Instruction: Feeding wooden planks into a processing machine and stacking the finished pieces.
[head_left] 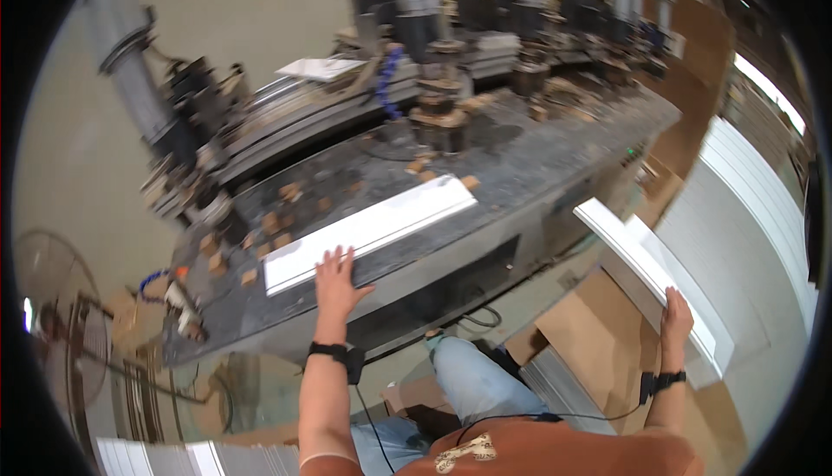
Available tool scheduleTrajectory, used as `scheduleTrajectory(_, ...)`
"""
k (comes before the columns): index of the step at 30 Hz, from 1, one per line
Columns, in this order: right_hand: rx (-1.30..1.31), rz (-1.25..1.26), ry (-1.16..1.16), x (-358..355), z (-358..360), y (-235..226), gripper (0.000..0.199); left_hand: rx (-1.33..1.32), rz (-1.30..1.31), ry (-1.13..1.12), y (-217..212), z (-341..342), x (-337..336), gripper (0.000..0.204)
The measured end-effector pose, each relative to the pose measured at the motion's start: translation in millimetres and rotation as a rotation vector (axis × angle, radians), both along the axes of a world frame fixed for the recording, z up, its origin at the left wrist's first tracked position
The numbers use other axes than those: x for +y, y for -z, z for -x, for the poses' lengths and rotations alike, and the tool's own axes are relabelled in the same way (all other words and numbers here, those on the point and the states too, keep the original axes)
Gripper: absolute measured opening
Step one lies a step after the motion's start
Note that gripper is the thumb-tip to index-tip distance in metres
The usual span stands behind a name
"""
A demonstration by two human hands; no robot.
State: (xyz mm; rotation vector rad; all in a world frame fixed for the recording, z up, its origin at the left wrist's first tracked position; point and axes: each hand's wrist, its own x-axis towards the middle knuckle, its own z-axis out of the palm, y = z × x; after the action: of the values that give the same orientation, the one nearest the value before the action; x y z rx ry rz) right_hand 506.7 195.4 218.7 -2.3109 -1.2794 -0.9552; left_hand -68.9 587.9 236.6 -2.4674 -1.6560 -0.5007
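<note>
A long white board (373,224) with a grooved edge lies flat on the dark machine table (555,159). At its near left edge my left hand (339,285) is open, fingers spread, the fingertips over the board. Out to the right, my right hand (676,316) grips the outer edge of another long white board (637,259), which slants from upper left to lower right. Its fingers curl round the edge and are partly hidden. Another white piece shows just behind this board.
Drill-like machine heads (439,99) line the table's back. Small wooden blocks (270,220) lie scattered on the table. White panels (750,181) are stacked at the far right, cardboard (598,320) below them. More white boards (156,459) stand at the lower left, near a fan (56,303).
</note>
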Motion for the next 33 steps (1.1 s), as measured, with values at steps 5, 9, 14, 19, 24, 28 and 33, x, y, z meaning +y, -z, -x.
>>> scheduleTrajectory(5, 0.059, -0.115, -0.412, 103, 76, -56, 0.037, -0.021, -0.029, -0.022, 5, 7, -7, 0.092)
scheduleTrajectory(9, 0.223, -0.106, -0.901, 195, 141, -100, 0.040, 0.028, -0.183, -0.029, 9, 17, -33, 0.063)
scheduleTrajectory(14, 0.109, 0.033, -1.224, 297, 226, -125, 0.035, 0.085, -0.372, 0.070, 3, 64, -99, 0.038)
scheduleTrajectory(19, 0.067, 0.107, -1.325, 363, 288, -95, 0.031, 0.268, -0.256, -0.008, -83, 143, -218, 0.038)
scheduleTrajectory(24, 0.107, 0.170, -1.342, 391, 328, -47, 0.037, 0.490, -0.253, -0.350, -171, 167, -352, 0.031)
scheduleTrajectory(28, 0.106, 0.272, -1.348, 418, 342, -23, 0.048, 0.536, -0.323, -0.706, -180, 175, -453, 0.027)
scheduleTrajectory(33, 0.064, 0.340, -1.278, 450, 360, -24, 0.048, 0.563, -0.398, -1.031, -145, 182, -546, 0.030)
